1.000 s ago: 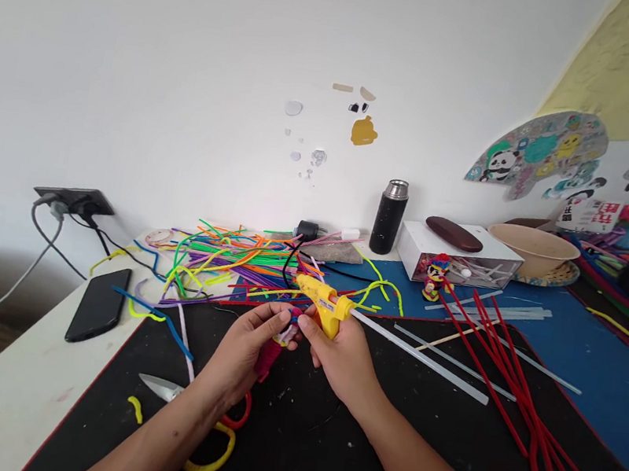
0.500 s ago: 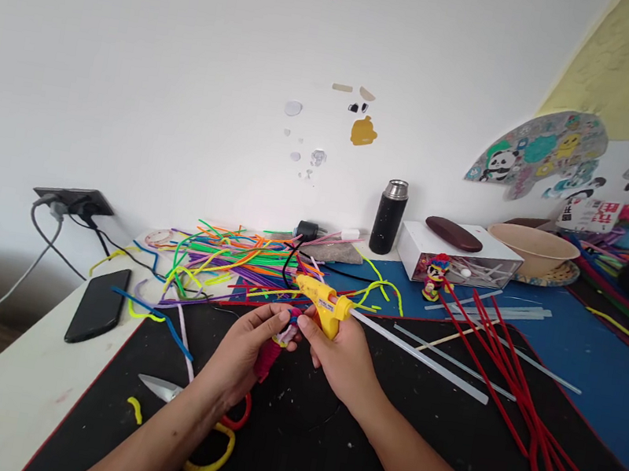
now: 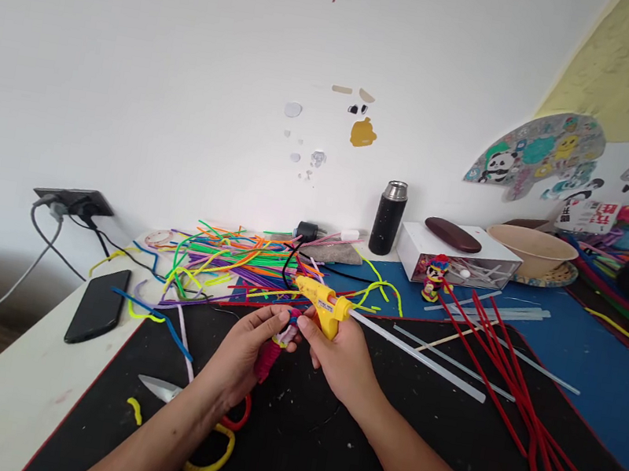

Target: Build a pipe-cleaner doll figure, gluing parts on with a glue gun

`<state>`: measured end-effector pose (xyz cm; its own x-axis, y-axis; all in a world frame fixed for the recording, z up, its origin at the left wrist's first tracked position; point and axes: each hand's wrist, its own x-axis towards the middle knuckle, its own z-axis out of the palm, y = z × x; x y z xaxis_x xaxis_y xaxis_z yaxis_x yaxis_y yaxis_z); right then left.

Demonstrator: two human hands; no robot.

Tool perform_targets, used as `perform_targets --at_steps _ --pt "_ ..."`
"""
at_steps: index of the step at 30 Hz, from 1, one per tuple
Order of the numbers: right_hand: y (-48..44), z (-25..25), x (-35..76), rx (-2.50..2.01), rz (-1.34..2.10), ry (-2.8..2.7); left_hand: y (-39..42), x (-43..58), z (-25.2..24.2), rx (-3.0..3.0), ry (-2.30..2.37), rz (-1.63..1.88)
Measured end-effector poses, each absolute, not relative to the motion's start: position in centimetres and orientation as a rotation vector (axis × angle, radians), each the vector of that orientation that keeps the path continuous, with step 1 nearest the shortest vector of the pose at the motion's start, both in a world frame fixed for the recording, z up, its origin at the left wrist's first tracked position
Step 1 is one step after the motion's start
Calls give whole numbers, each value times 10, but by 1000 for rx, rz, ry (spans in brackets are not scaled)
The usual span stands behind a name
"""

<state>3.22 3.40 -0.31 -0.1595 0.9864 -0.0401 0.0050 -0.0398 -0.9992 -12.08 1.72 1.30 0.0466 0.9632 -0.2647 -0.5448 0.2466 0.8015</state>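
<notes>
Work in hand, near centre of the black mat (image 3: 315,458): a small pink piece (image 3: 270,354) wound from pipe cleaners, held just above the mat. The left hand (image 3: 240,351) is closed around the pink piece, with thumb and fingertips pinched at its upper end, where paler strands are seen. The right hand (image 3: 342,359) is clenched around the handle of a yellow glue gun (image 3: 324,305). The nozzle is pointed left, close to the top of the piece; contact cannot be told. A clear glue stick (image 3: 415,353) is seen projecting from the back of the gun to the right. Progress, as judged: the pink body is already wound and shaped, and gluing at its top is under way; no finished figure is shown. Stock at hand: a loose pile of coloured pipe cleaners (image 3: 227,261) on the far side, just beyond the hands; red pipe cleaners (image 3: 507,377) and spare clear sticks laid to the right. Scissors (image 3: 159,386) are placed near left, partly hidden under the left forearm. A phone (image 3: 97,305) is laid on the white tabletop to the left. Along the far wall are listed a black flask (image 3: 389,215), a white box (image 3: 454,258) and a bowl (image 3: 530,250).
</notes>
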Motion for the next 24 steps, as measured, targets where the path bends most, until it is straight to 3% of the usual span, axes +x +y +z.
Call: perform_targets --at_steps 24 --pt "32 -2 32 -1167 1346 -1320 18 -122 10 568 906 1238"
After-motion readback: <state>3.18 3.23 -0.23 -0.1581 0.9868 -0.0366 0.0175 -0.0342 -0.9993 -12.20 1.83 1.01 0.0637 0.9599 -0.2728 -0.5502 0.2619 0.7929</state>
